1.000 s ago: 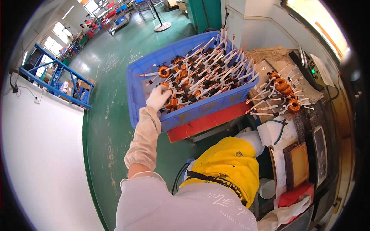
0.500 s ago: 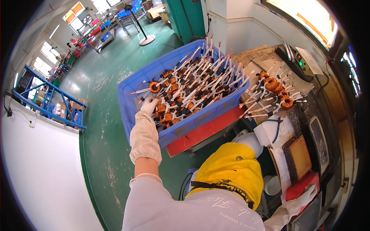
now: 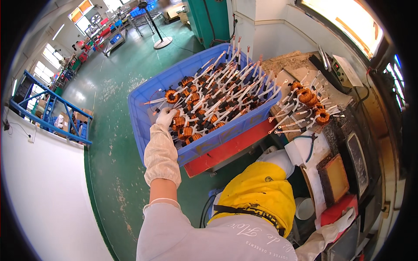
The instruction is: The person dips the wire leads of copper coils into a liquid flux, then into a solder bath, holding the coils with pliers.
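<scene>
My left hand [image 3: 166,117], in a white glove and sleeve cover, reaches into a blue plastic bin [image 3: 152,147] at its left end. Its fingers are bent against the copper-wound ring coils [image 3: 178,123]; what lies inside the grip is hidden. Many of these coils fill the bin, their white-sleeved leads with copper lugs sticking up to the right. A single ring coil [image 3: 171,96] lies just beyond the hand. At the lower right, my gloved right hand [image 3: 346,221] rests with fingers stretched out beside a red block [image 3: 334,212] at the bench edge, holding nothing visible.
The bin sits on a red support [image 3: 226,150]. On the workbench to the right are more coils [image 3: 310,98], pliers [image 3: 311,148], a brown-framed tray [image 3: 334,178] and a control box with a lit switch [image 3: 342,71]. A blue rack [image 3: 52,111] stands at left.
The view has shifted slightly, moving the scene a little left. My left hand stays at the same coils in the bin, and my right hand stays by the red block.
</scene>
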Action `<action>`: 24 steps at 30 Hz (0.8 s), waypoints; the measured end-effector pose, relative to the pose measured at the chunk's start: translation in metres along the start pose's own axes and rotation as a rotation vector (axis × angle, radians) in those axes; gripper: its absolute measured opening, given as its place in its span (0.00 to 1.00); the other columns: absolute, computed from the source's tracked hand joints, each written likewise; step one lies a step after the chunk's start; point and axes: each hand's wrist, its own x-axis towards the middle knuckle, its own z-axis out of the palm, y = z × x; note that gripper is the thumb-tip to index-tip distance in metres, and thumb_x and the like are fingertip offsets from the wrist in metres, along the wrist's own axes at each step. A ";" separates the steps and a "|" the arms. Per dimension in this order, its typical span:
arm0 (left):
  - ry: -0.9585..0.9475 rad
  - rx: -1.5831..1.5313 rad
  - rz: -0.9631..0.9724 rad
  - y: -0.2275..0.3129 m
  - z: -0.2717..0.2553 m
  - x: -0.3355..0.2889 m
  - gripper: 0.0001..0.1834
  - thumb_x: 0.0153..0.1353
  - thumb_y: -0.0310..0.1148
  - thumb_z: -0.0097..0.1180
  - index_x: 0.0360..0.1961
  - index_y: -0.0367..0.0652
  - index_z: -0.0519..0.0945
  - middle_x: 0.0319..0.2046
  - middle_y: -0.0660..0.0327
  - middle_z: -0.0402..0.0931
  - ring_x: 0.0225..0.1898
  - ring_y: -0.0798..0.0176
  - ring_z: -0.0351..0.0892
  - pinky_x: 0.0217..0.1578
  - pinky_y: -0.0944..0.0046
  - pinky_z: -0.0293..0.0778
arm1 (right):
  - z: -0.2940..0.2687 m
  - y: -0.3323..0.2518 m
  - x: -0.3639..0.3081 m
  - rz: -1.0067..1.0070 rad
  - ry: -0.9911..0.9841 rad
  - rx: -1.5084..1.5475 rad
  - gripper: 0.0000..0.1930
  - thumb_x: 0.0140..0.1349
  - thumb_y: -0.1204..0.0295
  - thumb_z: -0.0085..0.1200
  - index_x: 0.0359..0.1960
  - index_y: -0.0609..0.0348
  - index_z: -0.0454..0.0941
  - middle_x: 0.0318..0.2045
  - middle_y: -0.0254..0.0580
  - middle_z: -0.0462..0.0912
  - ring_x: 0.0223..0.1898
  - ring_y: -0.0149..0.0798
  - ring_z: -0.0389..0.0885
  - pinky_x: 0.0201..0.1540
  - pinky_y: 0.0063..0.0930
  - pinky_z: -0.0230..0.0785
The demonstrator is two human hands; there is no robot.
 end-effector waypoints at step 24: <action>-0.082 0.047 -0.068 0.000 -0.007 0.003 0.27 0.53 0.31 0.53 0.56 0.36 0.74 0.50 0.54 0.77 0.52 0.61 0.74 0.54 0.66 0.66 | 0.001 0.002 0.000 -0.018 -0.003 0.018 0.18 0.68 0.60 0.50 0.52 0.59 0.77 0.43 0.40 0.81 0.38 0.31 0.79 0.39 0.20 0.75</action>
